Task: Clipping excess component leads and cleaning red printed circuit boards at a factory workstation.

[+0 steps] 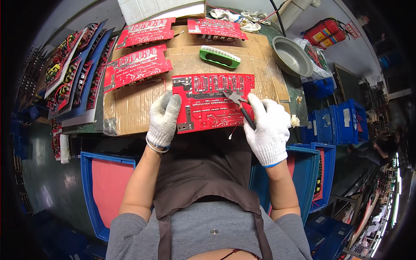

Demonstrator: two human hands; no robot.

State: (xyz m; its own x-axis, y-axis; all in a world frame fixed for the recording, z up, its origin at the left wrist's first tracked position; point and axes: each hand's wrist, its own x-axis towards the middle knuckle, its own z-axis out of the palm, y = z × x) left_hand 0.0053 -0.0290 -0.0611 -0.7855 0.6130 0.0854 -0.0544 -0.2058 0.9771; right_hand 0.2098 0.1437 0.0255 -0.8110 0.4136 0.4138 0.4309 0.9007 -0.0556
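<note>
A red circuit board (216, 123) with silvery solder traces lies at the near edge of the cardboard-covered table. My left hand (164, 117), in a white knit glove, grips the board's left edge with thumb and fingers. Diagonal cutters (236, 97) with dark handles are in my gloved right hand (269, 125). Their jaws rest over the upper right part of the board, by the solder rows; whether they touch it I cannot tell. A thin white-tipped wire (230, 135) hangs below the board's near edge.
Three more red boards (138, 67) lie at the back and left, near a green brush (220, 57) with white bristles. A grey bowl (292, 56) stands at the right edge. Boards on a rack (78, 73) crowd the left; blue bins (338, 123) stand right, a blue tray (89, 186) below left.
</note>
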